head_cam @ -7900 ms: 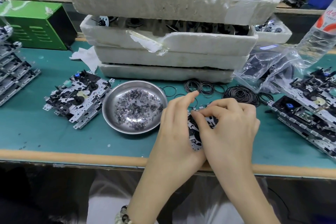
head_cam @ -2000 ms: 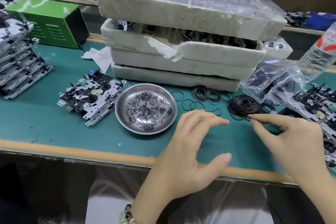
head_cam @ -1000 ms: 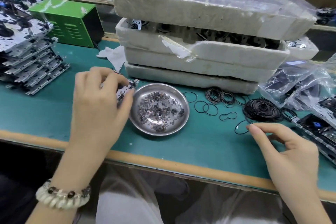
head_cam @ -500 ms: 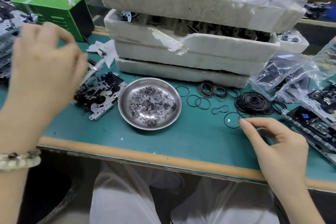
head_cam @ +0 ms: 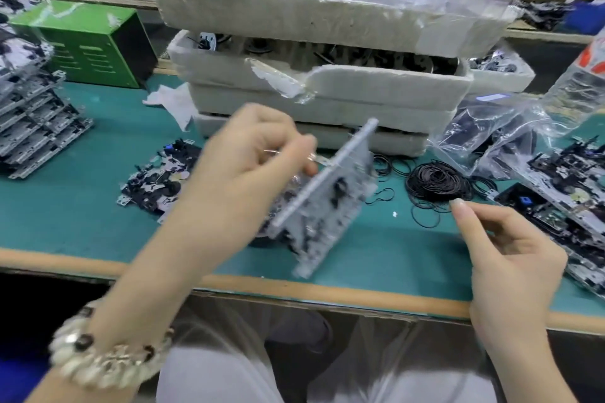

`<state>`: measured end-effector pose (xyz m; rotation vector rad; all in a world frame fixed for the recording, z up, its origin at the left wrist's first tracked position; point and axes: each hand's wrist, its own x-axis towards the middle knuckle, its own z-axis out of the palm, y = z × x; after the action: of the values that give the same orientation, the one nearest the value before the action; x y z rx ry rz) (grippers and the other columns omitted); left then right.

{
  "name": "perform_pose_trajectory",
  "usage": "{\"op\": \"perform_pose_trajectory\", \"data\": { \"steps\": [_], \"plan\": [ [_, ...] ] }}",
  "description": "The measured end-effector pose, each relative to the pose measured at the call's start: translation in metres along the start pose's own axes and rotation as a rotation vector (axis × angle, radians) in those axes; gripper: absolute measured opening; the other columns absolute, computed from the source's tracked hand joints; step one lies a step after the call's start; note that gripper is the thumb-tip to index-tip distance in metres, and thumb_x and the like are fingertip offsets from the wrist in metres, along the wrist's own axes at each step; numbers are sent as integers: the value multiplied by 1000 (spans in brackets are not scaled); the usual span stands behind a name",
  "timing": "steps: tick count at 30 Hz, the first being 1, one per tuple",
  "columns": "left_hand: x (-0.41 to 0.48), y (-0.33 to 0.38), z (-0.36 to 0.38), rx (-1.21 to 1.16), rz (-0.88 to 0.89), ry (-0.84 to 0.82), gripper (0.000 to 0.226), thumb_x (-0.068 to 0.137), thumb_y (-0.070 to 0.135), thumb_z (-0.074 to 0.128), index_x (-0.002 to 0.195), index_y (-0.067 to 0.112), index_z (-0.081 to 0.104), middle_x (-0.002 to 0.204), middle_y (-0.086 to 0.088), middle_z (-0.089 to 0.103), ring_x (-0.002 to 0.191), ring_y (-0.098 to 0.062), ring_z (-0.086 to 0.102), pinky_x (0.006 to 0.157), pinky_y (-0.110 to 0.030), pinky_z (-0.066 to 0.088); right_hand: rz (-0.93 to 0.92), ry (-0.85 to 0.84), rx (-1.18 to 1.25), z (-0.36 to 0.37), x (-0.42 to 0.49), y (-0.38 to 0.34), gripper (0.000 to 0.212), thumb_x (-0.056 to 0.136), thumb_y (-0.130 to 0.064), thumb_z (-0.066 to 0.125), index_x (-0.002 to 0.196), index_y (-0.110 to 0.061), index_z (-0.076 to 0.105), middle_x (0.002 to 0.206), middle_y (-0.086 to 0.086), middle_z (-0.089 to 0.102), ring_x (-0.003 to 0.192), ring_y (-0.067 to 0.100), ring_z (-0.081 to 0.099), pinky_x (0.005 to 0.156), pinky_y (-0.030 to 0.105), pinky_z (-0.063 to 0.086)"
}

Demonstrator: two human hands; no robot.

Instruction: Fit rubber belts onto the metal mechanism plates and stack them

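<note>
Above the desk [head_cam: 82, 206] front edge, your left hand [head_cam: 248, 167] grips one blurred mechanism plate [head_cam: 327, 203], tilted on edge. Your right hand [head_cam: 504, 249] is pinched, whether on a belt I can't tell, just beside one belt pile [head_cam: 437, 181]. One more plate [head_cam: 157, 180] lies flat left. Four foam trays [head_cam: 327, 101] are stacked behind, one green box [head_cam: 85, 39] far left. Teal mat, orange edge.

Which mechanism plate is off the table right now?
The blurred, tilted plate gripped in the left hand; the others lie flat or stacked on the bench mat.
</note>
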<state>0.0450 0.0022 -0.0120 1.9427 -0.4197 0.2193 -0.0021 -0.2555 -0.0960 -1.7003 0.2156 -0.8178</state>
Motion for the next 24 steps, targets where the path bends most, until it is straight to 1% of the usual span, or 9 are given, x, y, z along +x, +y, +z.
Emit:
{"op": "perform_pose_trajectory", "data": {
  "steps": [1,4,5,9,11,15,18,21,24],
  "plan": [
    [1,6,15,-26,-17,-121,27,89,43,63,65,34,71,86,16,57,79,2,57,72,-9,39,4,17,22,0,1,0,10,86,-29,73,81,-38,75,78,-15,72,73,0,62,68,12,46],
    [17,2,33,60,-158,-482,35,98,35,62,68,19,71,90,-23,59,77,-16,53,87,-31,44,2,36,48,-1,1,2,10,87,-28,73,80,-36,74,76,-14,71,71,0,61,66,12,46],
    [25,1,33,99,-195,-541,35,98,35,61,68,18,69,85,-25,57,76,-16,52,86,-35,44,1,35,46,-1,1,2,10,87,-29,72,80,-35,74,75,-13,71,70,0,61,66,12,46],
    [47,-1,38,512,-98,-527,46,103,40,49,65,15,51,84,-20,62,73,-28,53,65,-32,35,7,35,52,0,1,2,9,87,-30,72,80,-35,73,75,-12,70,69,2,61,66,13,47],
    [54,4,43,640,-37,-548,51,106,39,39,64,11,38,84,-24,59,75,-32,54,69,-35,39,11,33,47,0,1,1,12,88,-27,72,80,-36,73,75,-12,70,69,3,61,66,14,48],
    [56,6,58,740,6,-612,56,108,42,29,64,10,41,77,-9,52,74,-25,47,74,-40,37,18,27,37,0,0,-1,5,84,-32,71,80,-35,73,75,-11,70,67,1,60,65,13,48],
    [51,4,70,818,23,-681,45,107,45,25,77,23,50,105,-3,55,96,-25,43,92,-42,38,37,33,44,1,-1,-2,4,80,-34,71,81,-31,73,77,-10,71,67,2,63,66,15,51],
    [44,4,82,814,40,-764,45,106,50,22,99,26,60,113,0,53,102,-23,38,97,-42,32,39,41,46,2,0,-3,6,78,-36,70,82,-32,72,78,-10,71,68,3,63,67,14,51],
    [42,12,86,911,119,-691,48,105,53,23,121,29,62,120,4,51,103,-20,37,100,-42,31,33,56,41,3,1,-4,5,78,-35,68,81,-35,71,78,-10,71,68,3,63,68,12,50]
  ]
}}
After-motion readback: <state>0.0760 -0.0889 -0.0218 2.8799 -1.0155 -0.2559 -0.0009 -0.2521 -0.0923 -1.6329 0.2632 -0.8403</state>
